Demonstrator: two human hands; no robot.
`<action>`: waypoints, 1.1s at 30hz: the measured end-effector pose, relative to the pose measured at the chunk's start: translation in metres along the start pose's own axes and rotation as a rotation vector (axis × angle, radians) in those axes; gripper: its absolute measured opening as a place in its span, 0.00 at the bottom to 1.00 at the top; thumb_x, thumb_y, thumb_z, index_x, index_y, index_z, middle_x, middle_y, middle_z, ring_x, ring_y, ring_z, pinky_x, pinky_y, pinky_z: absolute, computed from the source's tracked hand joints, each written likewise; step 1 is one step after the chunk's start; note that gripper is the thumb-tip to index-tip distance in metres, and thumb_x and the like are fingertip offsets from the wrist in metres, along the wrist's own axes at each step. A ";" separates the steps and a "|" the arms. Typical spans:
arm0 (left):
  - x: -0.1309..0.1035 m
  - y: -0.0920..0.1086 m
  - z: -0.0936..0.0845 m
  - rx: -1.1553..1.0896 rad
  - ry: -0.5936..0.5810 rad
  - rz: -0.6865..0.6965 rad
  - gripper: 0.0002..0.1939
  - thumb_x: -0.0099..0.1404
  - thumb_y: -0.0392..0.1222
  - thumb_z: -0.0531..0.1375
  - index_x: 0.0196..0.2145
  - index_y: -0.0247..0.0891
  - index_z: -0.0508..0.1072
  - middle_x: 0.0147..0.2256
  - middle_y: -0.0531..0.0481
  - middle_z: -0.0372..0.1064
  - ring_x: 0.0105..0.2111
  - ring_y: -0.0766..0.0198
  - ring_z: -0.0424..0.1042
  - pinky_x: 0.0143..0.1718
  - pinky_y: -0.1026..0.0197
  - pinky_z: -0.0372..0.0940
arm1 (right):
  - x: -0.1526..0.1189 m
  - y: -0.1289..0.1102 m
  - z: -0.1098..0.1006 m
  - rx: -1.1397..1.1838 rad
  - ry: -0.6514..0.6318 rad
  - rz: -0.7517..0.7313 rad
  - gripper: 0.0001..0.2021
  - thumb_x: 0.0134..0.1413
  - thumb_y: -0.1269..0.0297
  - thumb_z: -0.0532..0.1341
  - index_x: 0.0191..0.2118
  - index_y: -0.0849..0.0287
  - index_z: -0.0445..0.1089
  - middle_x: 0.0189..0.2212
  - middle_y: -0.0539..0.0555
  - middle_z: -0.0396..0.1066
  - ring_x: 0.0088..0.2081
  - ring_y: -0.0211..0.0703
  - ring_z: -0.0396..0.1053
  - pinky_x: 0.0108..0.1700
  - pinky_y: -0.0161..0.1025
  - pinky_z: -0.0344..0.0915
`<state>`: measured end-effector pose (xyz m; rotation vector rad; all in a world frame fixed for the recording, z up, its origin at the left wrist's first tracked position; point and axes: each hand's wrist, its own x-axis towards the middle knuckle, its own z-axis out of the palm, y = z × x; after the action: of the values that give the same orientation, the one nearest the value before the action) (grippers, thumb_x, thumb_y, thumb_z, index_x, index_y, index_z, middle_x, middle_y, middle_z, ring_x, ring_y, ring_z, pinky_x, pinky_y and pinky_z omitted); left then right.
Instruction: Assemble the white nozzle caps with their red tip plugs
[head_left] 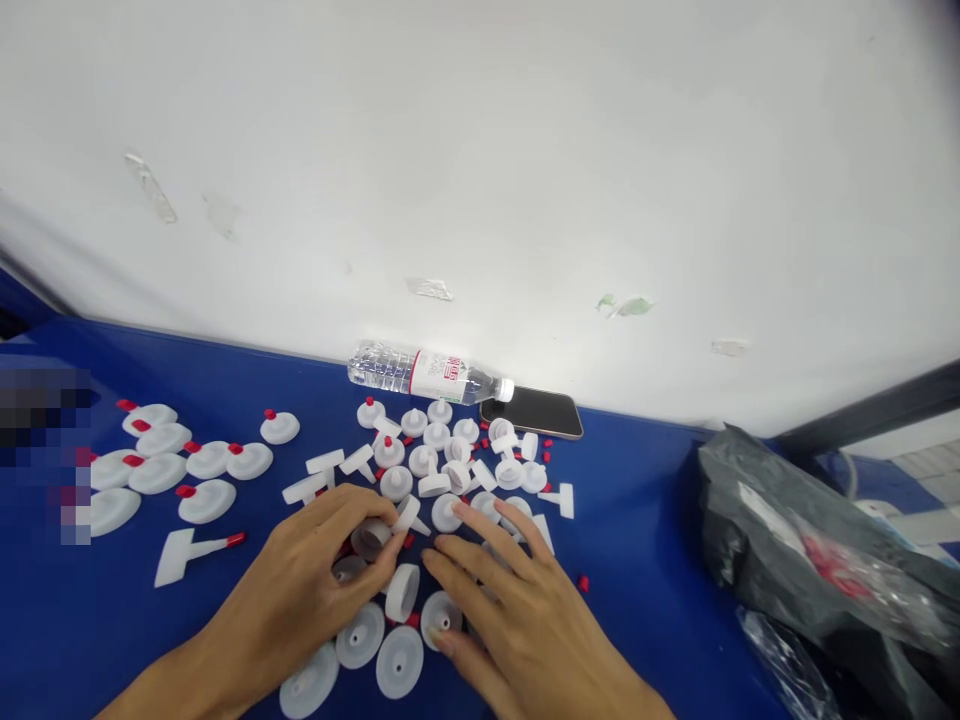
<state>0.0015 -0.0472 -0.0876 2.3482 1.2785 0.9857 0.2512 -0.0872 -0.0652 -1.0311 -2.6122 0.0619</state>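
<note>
My left hand [330, 560] curls its thumb and index finger together at a white plastic nozzle cap [407, 514], its spout toward the lower right. Another white cap [370, 540] shows inside the curl of those fingers. My right hand [517, 610] lies palm down with fingers spread over the pile, its thumb at the edge of a round nozzle cap [441, 618]. Between the hands, a cap [403, 592] stands on its side. Several more caps lie near my wrists, including one disc-shaped cap [399, 662]. What lies beneath my right palm is hidden.
Beyond the hands spreads a pile of loose white nozzle caps [436, 436] and small red tips [583, 583]. Red-tipped caps [210, 500] lie at left. A water bottle [442, 375] and phone [540, 411] rest by the white wall. A grey plastic bag [780, 530] is right.
</note>
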 end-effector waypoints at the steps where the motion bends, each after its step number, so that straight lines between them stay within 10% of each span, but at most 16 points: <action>1: 0.000 0.000 0.000 -0.002 0.001 0.002 0.03 0.76 0.44 0.59 0.46 0.47 0.71 0.39 0.57 0.74 0.36 0.69 0.76 0.40 0.66 0.72 | 0.000 0.000 0.000 -0.015 0.013 -0.007 0.20 0.73 0.60 0.60 0.65 0.59 0.69 0.62 0.50 0.76 0.71 0.52 0.62 0.75 0.58 0.56; 9: 0.005 0.000 -0.010 0.113 0.059 0.091 0.14 0.77 0.35 0.55 0.57 0.45 0.71 0.55 0.49 0.69 0.56 0.61 0.69 0.60 0.59 0.64 | 0.000 0.003 -0.004 -0.019 0.169 -0.012 0.18 0.77 0.56 0.55 0.61 0.57 0.72 0.61 0.51 0.76 0.64 0.48 0.71 0.71 0.50 0.62; 19: 0.009 0.000 -0.015 0.135 0.076 0.111 0.14 0.77 0.33 0.53 0.56 0.44 0.70 0.48 0.48 0.71 0.51 0.60 0.70 0.54 0.56 0.66 | 0.000 0.003 0.005 0.302 0.393 0.117 0.11 0.70 0.78 0.61 0.52 0.60 0.75 0.38 0.53 0.79 0.38 0.40 0.76 0.43 0.41 0.74; 24: 0.017 -0.006 -0.036 0.281 0.220 0.116 0.12 0.75 0.36 0.55 0.54 0.45 0.71 0.53 0.44 0.71 0.54 0.49 0.68 0.58 0.39 0.63 | -0.006 0.006 0.001 0.161 0.387 0.190 0.14 0.71 0.71 0.61 0.59 0.55 0.72 0.55 0.60 0.77 0.57 0.54 0.73 0.58 0.56 0.73; 29: 0.033 -0.029 -0.039 0.382 0.094 0.076 0.20 0.77 0.42 0.53 0.63 0.41 0.70 0.65 0.38 0.65 0.68 0.39 0.58 0.65 0.31 0.63 | -0.009 0.006 0.002 -0.053 0.147 0.312 0.32 0.69 0.48 0.62 0.72 0.55 0.61 0.75 0.68 0.51 0.74 0.83 0.49 0.58 0.84 0.65; 33: 0.064 -0.042 -0.032 0.285 0.001 -0.037 0.25 0.77 0.49 0.50 0.63 0.37 0.72 0.65 0.36 0.68 0.66 0.40 0.66 0.64 0.34 0.67 | -0.008 0.007 0.010 -0.029 0.123 0.338 0.17 0.73 0.57 0.59 0.62 0.51 0.71 0.66 0.59 0.69 0.70 0.75 0.59 0.57 0.80 0.70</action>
<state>-0.0227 0.0273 -0.0598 2.5186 1.5468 0.8402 0.2578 -0.0870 -0.0783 -1.4293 -2.3123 0.0389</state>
